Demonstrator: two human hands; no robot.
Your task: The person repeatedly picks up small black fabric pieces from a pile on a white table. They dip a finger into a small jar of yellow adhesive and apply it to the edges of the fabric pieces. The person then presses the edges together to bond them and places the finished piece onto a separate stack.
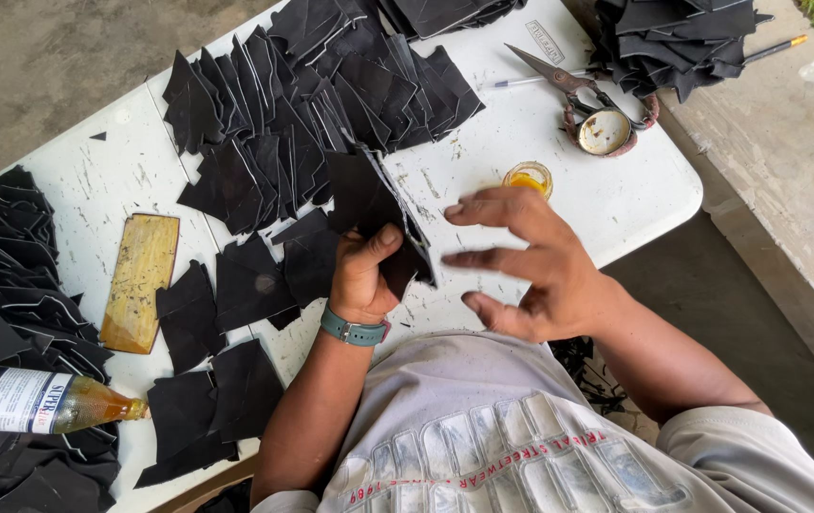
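Here the left hand (366, 271) grips a small stack of black pieces (376, 211), thumb on top and fingers behind, so the stack stands up on edge over the table (540, 133). Held this way, the edges face the right hand (532, 269), which is open and holds nothing, its fingers spread just beside the stack. A green watch (355, 331) sits on the left wrist.

Just past the stack, more black pieces lie in overlapping rows (302, 104) on the table, each one showing only an edge, like fallen cards. A few single pieces (246, 285) lie flat nearer the person.

A little yellow pot (528, 177) sits near the right hand, easy to reach. Scissors (578, 90) rest farther back, with a round lid (605, 131) on their handles. A wooden board (141, 282) and a bottle (41, 401) lie at the left, by another black pile (8, 275).
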